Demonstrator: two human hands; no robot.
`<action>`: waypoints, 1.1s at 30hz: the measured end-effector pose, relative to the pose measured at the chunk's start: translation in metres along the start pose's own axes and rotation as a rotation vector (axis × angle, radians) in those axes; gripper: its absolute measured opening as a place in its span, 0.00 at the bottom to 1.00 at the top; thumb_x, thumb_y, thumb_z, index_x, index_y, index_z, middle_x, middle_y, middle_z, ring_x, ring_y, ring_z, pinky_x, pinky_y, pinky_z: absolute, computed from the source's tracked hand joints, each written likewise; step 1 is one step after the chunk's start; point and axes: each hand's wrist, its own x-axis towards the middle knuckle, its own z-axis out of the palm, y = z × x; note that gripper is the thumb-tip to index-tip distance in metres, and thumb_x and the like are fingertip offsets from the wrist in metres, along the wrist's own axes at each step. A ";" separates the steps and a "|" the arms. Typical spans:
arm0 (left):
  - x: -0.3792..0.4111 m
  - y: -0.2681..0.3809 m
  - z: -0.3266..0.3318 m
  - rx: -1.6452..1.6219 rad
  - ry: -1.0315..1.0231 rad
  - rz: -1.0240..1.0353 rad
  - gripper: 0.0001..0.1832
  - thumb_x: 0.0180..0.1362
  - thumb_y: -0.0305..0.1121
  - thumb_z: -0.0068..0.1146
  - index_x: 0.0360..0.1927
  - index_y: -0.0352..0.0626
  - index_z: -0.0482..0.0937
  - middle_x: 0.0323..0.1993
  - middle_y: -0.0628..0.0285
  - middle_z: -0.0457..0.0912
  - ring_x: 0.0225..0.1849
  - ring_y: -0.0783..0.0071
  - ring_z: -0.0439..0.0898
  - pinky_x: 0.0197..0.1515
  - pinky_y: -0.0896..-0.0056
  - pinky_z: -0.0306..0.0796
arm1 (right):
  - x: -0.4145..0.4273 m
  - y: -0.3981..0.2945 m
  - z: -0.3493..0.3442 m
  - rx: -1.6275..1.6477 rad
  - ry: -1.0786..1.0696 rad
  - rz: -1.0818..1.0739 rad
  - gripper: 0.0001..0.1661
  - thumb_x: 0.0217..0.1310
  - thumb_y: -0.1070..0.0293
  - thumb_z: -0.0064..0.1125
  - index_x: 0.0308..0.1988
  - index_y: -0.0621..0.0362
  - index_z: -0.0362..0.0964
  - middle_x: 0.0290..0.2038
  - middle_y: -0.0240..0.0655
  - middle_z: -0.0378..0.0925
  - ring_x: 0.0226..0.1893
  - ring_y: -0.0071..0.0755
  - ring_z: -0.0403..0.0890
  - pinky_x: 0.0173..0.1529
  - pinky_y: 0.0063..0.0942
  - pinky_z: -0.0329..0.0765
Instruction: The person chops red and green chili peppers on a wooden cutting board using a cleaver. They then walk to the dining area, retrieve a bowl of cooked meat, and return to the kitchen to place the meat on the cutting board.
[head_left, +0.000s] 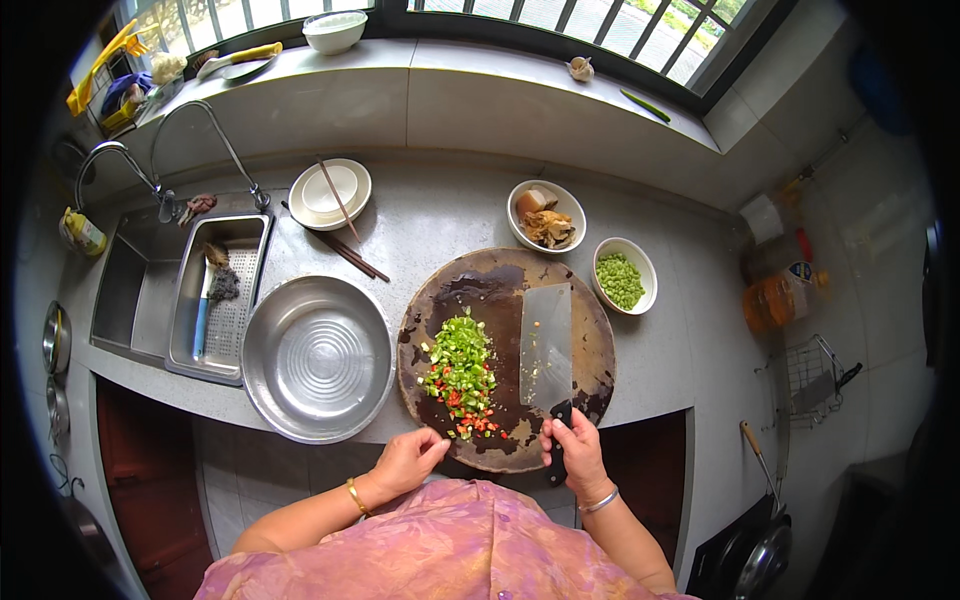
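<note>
My right hand (574, 444) grips the black handle of a Chinese cleaver (546, 337). Its broad blade lies flat or nearly so over the right half of a round wooden chopping board (506, 270), with small bits stuck to the steel. Left of the blade sits a heap of chopped green pepper (459, 345), with chopped red pepper (472, 412) mostly at its near end. My left hand (411, 459) is curled at the board's near left edge, thumb against the fingers, with nothing visible in it.
A wide metal basin (319, 285) stands left of the board, near the sink (131, 292). Behind the board are a bowl of meat and a brown food (514, 214) and a bowl of green beans (619, 279). Chopsticks (352, 255) lie by stacked dishes (298, 196).
</note>
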 end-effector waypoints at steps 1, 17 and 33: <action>0.006 0.005 0.004 0.009 0.131 0.134 0.09 0.55 0.35 0.55 0.31 0.39 0.75 0.28 0.62 0.77 0.27 0.81 0.72 0.29 0.78 0.66 | -0.001 -0.001 0.003 0.018 -0.011 -0.008 0.02 0.61 0.72 0.45 0.35 0.57 0.62 0.29 0.31 0.68 0.25 0.22 0.69 0.21 0.19 0.70; 0.103 0.053 0.052 0.424 0.699 0.474 0.45 0.53 0.60 0.46 0.65 0.43 0.43 0.65 0.42 0.40 0.68 0.45 0.39 0.63 0.39 0.34 | -0.024 0.012 0.032 -0.014 -0.089 -0.029 0.05 0.62 0.70 0.46 0.36 0.60 0.61 0.28 0.31 0.67 0.24 0.22 0.68 0.22 0.18 0.69; 0.146 0.058 0.028 0.273 0.834 0.255 0.32 0.56 0.33 0.45 0.63 0.42 0.49 0.64 0.43 0.44 0.68 0.50 0.43 0.65 0.43 0.36 | -0.028 0.004 0.016 0.054 -0.072 -0.066 0.06 0.61 0.70 0.48 0.35 0.59 0.61 0.28 0.31 0.67 0.24 0.22 0.68 0.22 0.18 0.69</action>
